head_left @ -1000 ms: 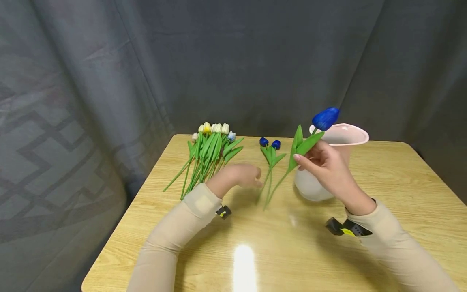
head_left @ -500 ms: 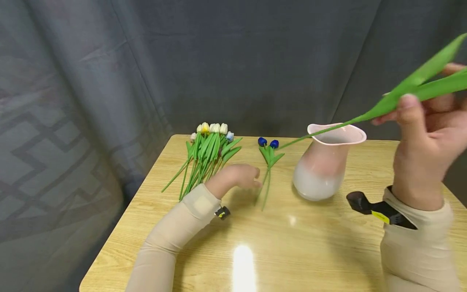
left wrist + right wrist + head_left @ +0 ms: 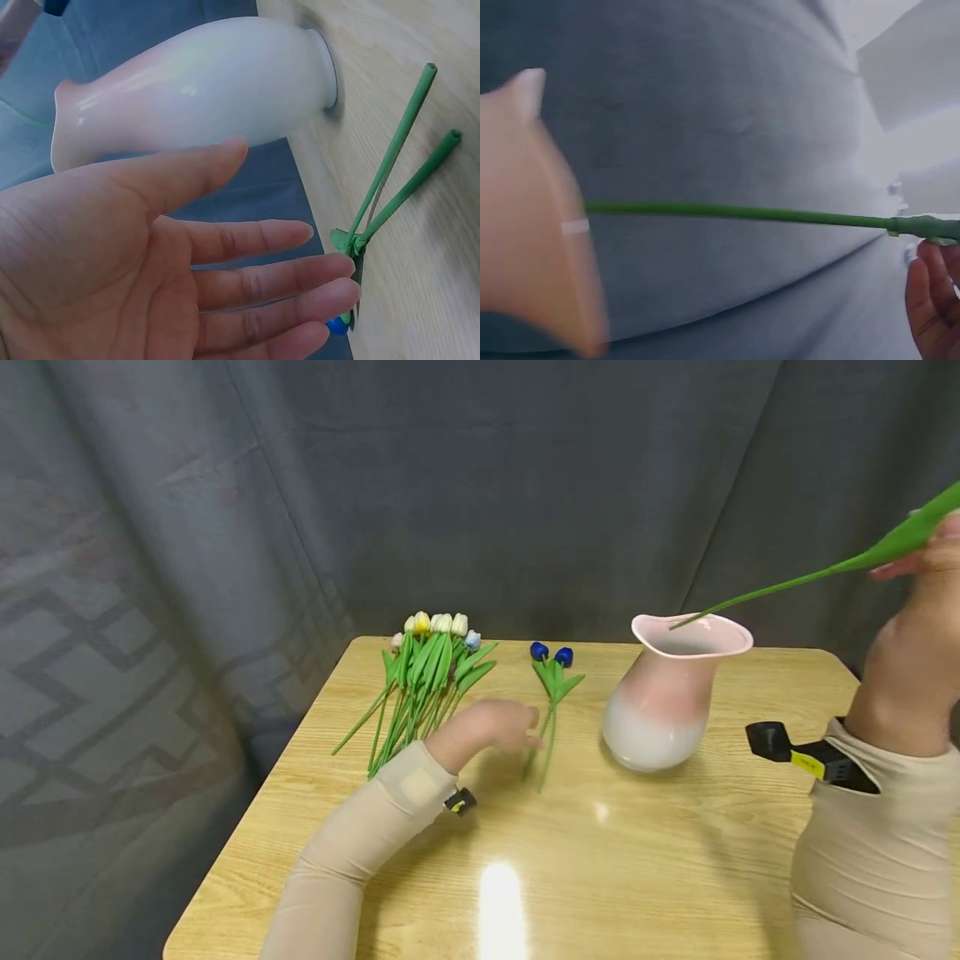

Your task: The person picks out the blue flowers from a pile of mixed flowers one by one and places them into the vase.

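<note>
Right hand (image 3: 930, 602) pinches a long green leafed stem (image 3: 900, 539); left hand (image 3: 491, 725) has its fingers extended, holding nothing.
Stem tip is at the mouth of the upright glossy pink-and-white vase (image 3: 663, 702); left hand is near two blue tulips (image 3: 555, 679) on the pale wooden bench (image 3: 585, 877).

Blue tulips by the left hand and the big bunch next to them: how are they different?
The blue tulips have deep blue heads; the big bunch has mostly whitish heads, with a yellow one and a pale blue one. The blue tulips are just two, while the big bunch has many more. Both have green leaves and stems and lie on the table.
</note>
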Action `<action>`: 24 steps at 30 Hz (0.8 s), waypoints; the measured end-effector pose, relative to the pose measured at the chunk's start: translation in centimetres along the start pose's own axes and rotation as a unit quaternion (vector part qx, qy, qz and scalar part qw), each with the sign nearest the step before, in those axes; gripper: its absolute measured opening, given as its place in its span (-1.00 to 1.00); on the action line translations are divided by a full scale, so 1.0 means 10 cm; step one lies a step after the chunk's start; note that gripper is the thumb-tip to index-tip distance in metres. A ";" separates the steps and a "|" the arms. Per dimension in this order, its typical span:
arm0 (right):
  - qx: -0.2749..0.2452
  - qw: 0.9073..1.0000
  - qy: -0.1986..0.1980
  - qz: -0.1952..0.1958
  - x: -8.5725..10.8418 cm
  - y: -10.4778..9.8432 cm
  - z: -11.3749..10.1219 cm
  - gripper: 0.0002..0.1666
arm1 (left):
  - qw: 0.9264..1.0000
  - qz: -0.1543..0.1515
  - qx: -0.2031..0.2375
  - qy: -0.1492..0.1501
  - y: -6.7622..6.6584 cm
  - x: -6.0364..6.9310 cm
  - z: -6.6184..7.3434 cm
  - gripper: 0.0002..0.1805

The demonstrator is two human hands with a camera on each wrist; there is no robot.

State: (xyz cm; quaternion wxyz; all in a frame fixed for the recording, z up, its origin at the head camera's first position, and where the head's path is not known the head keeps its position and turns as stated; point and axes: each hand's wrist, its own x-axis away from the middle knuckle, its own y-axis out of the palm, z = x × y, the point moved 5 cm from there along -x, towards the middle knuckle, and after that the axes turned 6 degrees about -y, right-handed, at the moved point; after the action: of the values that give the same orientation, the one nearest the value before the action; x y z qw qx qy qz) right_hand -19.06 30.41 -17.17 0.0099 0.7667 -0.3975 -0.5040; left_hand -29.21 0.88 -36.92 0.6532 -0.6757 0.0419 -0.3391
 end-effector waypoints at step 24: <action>0.198 0.943 0.054 -0.262 0.51 0.09 0.80 -0.82 | 1.000 0.002 -0.001 -0.004 0.07 -0.03 0.04 -0.47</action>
State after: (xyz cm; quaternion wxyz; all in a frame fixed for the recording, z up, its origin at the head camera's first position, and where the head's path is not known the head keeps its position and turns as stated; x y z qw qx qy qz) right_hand -24.96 29.73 -24.69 -0.2535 0.8562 -0.2733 -0.3577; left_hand -28.99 1.28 -37.67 0.6532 -0.6779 0.0411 -0.3348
